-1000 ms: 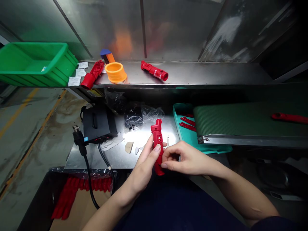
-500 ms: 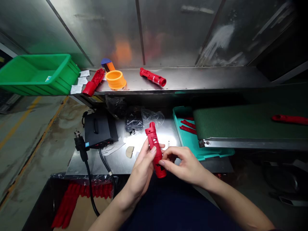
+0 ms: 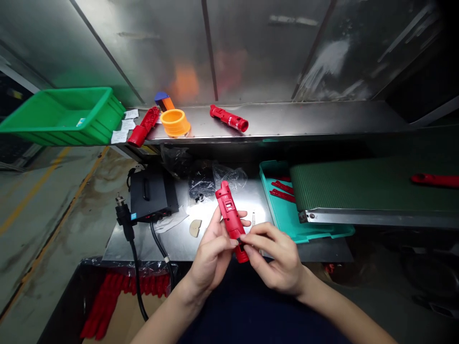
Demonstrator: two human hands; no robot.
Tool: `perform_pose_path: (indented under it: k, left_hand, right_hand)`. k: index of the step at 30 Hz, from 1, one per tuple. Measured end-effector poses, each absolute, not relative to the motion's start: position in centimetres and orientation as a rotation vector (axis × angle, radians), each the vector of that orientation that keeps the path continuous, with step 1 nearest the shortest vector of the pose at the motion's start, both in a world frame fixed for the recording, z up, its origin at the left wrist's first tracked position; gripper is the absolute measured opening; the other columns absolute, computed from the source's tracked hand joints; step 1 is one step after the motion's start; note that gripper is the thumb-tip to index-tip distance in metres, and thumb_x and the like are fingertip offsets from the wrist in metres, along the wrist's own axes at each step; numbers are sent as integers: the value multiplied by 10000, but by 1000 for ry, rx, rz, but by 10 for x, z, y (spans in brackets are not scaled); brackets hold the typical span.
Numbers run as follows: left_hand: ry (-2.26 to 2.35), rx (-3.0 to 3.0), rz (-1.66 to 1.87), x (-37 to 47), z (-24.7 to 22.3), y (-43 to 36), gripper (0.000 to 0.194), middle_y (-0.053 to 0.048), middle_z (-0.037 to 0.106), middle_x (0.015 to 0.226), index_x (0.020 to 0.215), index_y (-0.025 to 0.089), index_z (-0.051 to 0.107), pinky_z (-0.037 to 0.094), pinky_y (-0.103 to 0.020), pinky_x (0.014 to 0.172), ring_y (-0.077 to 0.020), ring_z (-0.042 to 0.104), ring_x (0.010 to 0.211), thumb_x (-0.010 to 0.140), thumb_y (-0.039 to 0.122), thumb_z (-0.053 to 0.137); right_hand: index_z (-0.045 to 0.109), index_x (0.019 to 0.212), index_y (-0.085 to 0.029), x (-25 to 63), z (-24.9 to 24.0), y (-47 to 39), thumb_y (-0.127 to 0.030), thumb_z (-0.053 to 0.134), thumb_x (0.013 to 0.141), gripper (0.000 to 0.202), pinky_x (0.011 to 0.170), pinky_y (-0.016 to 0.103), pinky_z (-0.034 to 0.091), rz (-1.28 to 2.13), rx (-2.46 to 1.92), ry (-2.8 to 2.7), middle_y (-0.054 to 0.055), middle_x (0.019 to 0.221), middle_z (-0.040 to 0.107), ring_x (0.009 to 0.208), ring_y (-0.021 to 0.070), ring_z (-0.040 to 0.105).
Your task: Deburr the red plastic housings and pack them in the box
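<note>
A dull steel back wall (image 3: 251, 48) fills the upper part of the view, smeared with blurred orange and red reflections. Below it a long steel shelf (image 3: 322, 119) runs across; its right end sinks into shadow. At 3 o'clock a ribbed dark green conveyor belt (image 3: 358, 184) is cut off by the right edge, and carries a red piece (image 3: 433, 180) too dim to make out. At 10 o'clock a green plastic bin (image 3: 68, 117) is cropped at the left edge.

The steel surface (image 3: 150, 241) in the middle shines under a bright glare. On it, at 9 o'clock from the hands, sits a black box (image 3: 150, 193) with a thick black cable and plug (image 3: 124, 220). Behind the hands lie crumpled clear plastic bags (image 3: 215, 179), their contents hard to read. A teal tray (image 3: 287, 215) tucks partly under the belt, holding slim red strips (image 3: 281, 187).

On the shelf, near 11 o'clock, stand an orange flanged ring (image 3: 175, 122), a red ribbed part (image 3: 144, 126) and, at 12 o'clock, a red tube (image 3: 229, 118).

Just below centre, the red plastic housing (image 3: 229, 215) stands tilted, its top leaning toward 11 o'clock, with square cut-outs on its face. The left hand (image 3: 211, 251) is wrapped around its lower half from 9 o'clock. The right hand (image 3: 278, 258) pinches its lower end with curled fingertips; the base is partly hidden by them.

At 7 o'clock, red parts under plastic film (image 3: 118, 286) are blurred.
</note>
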State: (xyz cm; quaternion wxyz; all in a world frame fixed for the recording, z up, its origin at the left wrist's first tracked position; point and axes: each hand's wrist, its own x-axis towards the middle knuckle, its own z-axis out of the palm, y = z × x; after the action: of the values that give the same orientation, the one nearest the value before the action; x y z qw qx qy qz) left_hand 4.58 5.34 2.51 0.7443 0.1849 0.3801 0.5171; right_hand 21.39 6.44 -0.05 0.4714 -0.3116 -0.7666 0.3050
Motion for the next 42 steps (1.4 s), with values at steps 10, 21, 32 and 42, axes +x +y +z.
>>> perform_pose_path:
  k: [10,21,32,42]
  left_hand:
    - [823,450,1315,25,6,44,544,-50,682,1151,1242,218,623,526,-310,885,-202,635,1008,720,77,689]
    - [1027,126,1373,-76,-55,24,519,-96,675,1155,1385,204,534,641,-359,710,-259,670,1009,897,297,682]
    - [1176,181,1219,-71,-49,46,432,1,638,821,1168,199,592,587,-264,399,-192,695,681,910,536,671]
    - [1189,181,1241,-3,-26,50,334,6,631,850,1100,202,587,532,-212,354,-157,673,641,929,476,673]
  right_hand:
    - [641,1117,-248,172,1,73,-268,703,906,221,692,278,541,1531,-1048,-1471,23,1035,640,747,131,585]
    - [596,1227,-143,201,-172,64,-528,666,920,497,1078,596,448,1110,-2000,-1620,173,1265,612,1214,356,583]
    - [646,1229,-162,252,-241,32,-340,675,1003,289,908,448,597,921,-2490,-1826,83,1216,677,1039,236,688]
    - [621,1287,-171,243,-231,37,-427,698,970,414,1051,544,499,859,-2248,-2259,115,1349,611,1246,308,590]
